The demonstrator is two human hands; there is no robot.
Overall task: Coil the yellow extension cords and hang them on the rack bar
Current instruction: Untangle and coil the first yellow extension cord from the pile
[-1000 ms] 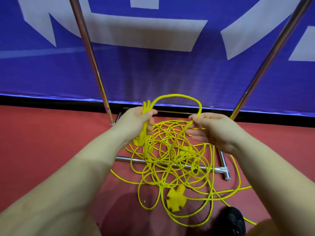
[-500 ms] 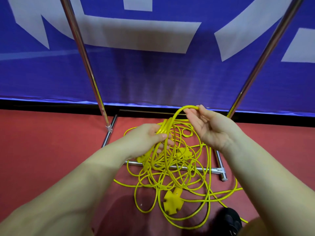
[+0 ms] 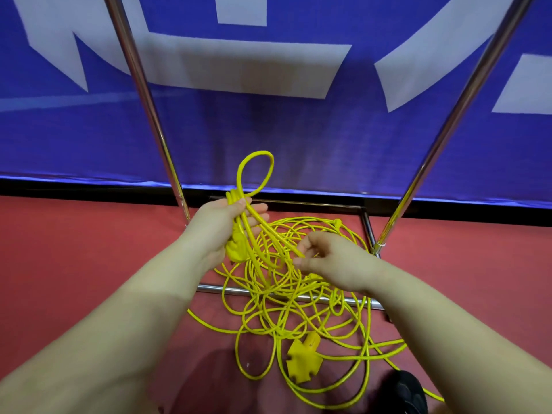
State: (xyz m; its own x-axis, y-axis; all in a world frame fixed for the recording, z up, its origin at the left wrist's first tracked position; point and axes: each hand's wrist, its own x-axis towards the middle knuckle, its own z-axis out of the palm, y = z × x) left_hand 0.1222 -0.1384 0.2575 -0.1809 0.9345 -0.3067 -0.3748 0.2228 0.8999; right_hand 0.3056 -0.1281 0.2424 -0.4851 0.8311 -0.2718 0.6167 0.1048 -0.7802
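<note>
A tangle of yellow extension cord (image 3: 298,297) lies on the red floor over the rack's base bar (image 3: 352,300). My left hand (image 3: 222,231) grips a bundle of gathered turns with a yellow plug at its lower end, and a small loop (image 3: 256,171) stands up above the fist. My right hand (image 3: 325,258) is lower and to the right, pinching a strand of the cord that runs up to the left hand. A yellow multi-outlet socket end (image 3: 304,358) lies on the floor near me. The rack's top bar is out of view.
Two chrome rack uprights rise at left (image 3: 143,94) and right (image 3: 454,115). A blue banner with white shapes (image 3: 268,121) stands behind the rack. A dark shoe tip (image 3: 403,389) shows at the bottom right. Red floor (image 3: 74,249) spreads to both sides.
My right hand has let the loop go over to the left hand and dropped down to the right onto a lower strand. The loop above my left hand is now smaller.
</note>
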